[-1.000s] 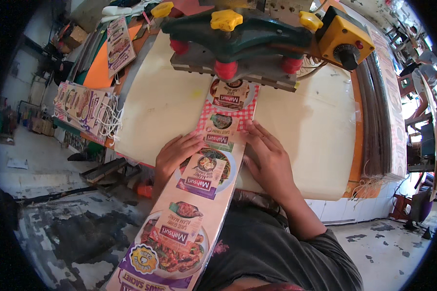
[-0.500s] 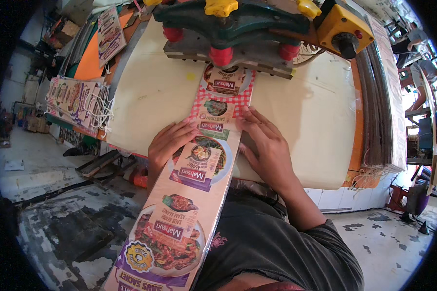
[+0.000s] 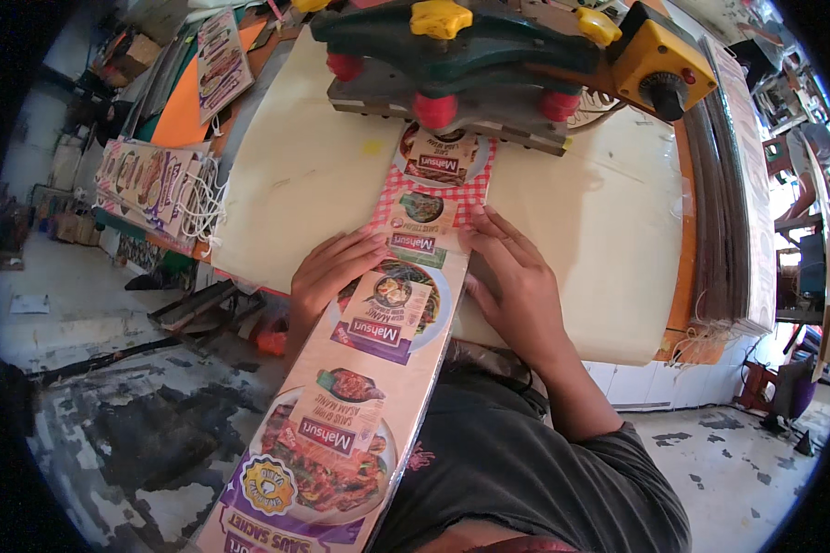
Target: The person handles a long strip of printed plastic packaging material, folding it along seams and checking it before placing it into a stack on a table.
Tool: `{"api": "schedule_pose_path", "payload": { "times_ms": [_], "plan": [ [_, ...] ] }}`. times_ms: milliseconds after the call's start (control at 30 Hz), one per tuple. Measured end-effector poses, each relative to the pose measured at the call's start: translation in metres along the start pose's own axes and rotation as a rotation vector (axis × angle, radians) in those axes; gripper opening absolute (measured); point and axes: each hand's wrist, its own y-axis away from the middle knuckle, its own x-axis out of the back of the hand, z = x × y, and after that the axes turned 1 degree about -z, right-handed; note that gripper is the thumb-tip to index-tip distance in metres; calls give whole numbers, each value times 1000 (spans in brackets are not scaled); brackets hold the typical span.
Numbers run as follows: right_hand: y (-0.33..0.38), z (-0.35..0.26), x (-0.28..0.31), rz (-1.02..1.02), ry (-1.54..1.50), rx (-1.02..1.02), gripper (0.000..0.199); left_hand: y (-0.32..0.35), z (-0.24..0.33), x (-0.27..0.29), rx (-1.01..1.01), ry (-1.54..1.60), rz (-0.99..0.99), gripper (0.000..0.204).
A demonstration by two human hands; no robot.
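Both hands flat on a long printed strip, its far end under a machine.

The fingers (image 3: 355,253) of the left hand (image 3: 327,276) and those of the right hand (image 3: 516,276) lie spread and pressed on the strip's two edges, clamped on nothing, likely to keep it square to the green machine (image 3: 489,46). The printed strip (image 3: 378,369), glossy, with food pictures and a red check, runs from the pale surface (image 3: 295,175) down over the person's lap.

printed strip (image 3: 369,369): far end under machine (image 3: 489,55) | near end cut off by frame edge
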Motion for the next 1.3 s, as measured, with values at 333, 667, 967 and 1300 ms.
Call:
{"api": "schedule_pose_path", "payload": {
  "times_ms": [333, 667, 967, 1300],
  "plan": [
    [-1, -1, 1, -16, -4, -17, 51, -6, 5, -2, -20, 20, 54, 46],
    [-1, 1, -1, -1, -22, -12, 56, -6, 9, 2, 11, 39, -23, 51],
    [1, 5, -3, -13, 3, 0, 53, -4, 4, -5, -19, -8, 27, 47],
    [-1, 0, 0, -18, 14, -1, 50, -4, 2, -3, -3, -16, 33, 46]
  ]
}}
